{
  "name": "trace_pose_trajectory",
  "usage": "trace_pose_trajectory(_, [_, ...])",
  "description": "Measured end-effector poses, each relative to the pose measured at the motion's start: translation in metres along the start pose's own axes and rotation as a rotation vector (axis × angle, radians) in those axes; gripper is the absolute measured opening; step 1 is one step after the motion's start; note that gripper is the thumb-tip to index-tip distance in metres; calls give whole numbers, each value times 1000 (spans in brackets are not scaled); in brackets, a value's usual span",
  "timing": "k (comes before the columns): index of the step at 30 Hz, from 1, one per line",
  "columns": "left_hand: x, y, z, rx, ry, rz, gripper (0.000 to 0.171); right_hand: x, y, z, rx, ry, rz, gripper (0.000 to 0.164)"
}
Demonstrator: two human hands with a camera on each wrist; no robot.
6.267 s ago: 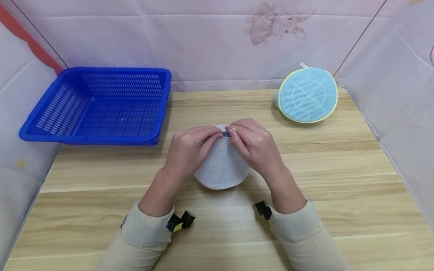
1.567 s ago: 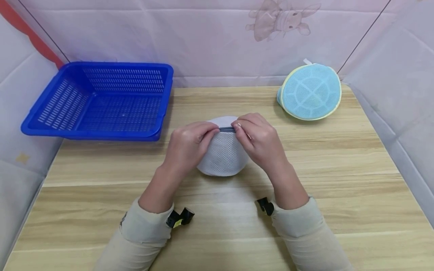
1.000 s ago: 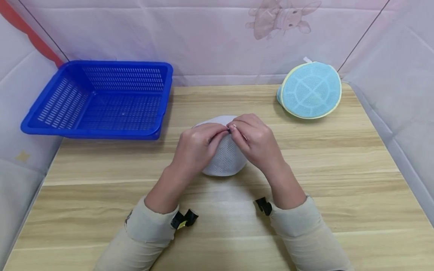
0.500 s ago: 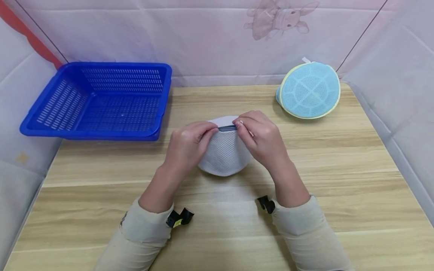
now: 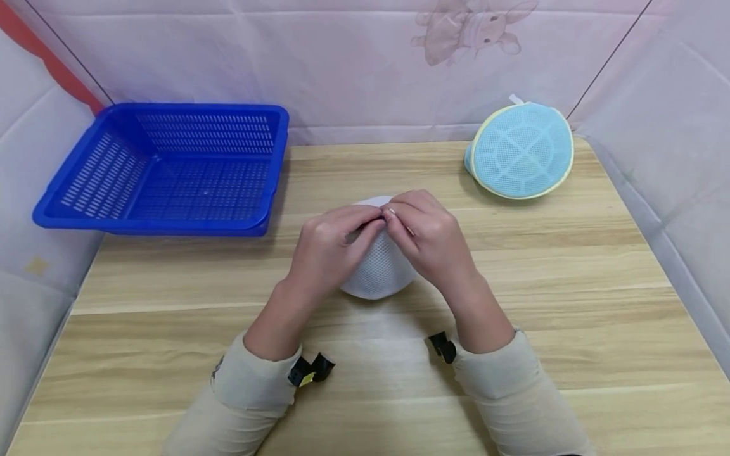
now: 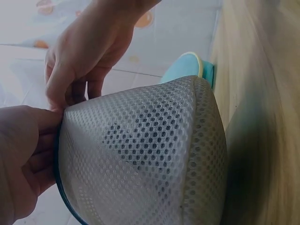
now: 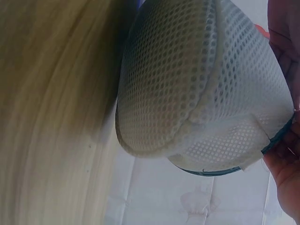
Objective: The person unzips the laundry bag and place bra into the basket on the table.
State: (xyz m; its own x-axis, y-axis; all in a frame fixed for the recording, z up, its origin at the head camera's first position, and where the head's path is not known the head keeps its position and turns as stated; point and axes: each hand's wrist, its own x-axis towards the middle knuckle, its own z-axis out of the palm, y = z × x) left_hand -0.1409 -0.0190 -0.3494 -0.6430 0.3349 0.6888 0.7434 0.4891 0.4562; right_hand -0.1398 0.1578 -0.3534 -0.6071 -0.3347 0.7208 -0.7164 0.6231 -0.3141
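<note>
A white mesh laundry bag (image 5: 379, 272) with a dark grey-blue zipper edge stands over the middle of the table, its rounded bottom toward the person. My left hand (image 5: 331, 247) pinches the zipper edge at the top between thumb and fingers. Right beside it, the fingertips of my right hand (image 5: 430, 237) pinch the same edge, and the two hands' tips meet. They cover most of the zipper in the head view. In the left wrist view the bag's honeycomb mesh (image 6: 140, 140) bulges out full; in the right wrist view a small tab hangs at the zipper edge.
A blue plastic basket (image 5: 171, 225) with slotted walls stands at the back left. At the back right is a light blue mesh bag (image 5: 521, 152) with yellow trim and a white tag. Printed cloth walls (image 5: 353, 69) border the wooden table (image 5: 570, 316).
Over the last seconds my left hand shifts away from the right hand and back again along the zipper edge. Half a second ago a zipper stretch showed between them; now they touch.
</note>
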Motion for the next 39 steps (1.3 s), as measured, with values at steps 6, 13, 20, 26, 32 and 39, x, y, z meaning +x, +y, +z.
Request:
trace_pose_trajectory(6, [1, 3, 0, 31, -26, -31, 12, -1, 1, -1, 2, -11, -5, 19])
trace_pose_trajectory(13, [1, -1, -3, 76, -61, -83, 12, -1, 5, -4, 4, -11, 19, 19])
trace_pose_trajectory(20, [-1, -7, -10, 73, -60, -124, 12, 0, 9, -6, 21, 1, 46, 19])
trace_pose_trajectory(26, [-2, -8, -12, 67, -65, -130, 13, -1, 9, -6, 30, -1, 53, 19])
trace_pose_trajectory(32, [-2, -9, -14, 33, -84, -159, 13, -1, 12, -8, 40, 1, 74, 21])
trace_pose_trajectory(39, [-5, -13, -19, -34, -309, -245, 18, -1, 23, -18, 154, -46, 199, 17])
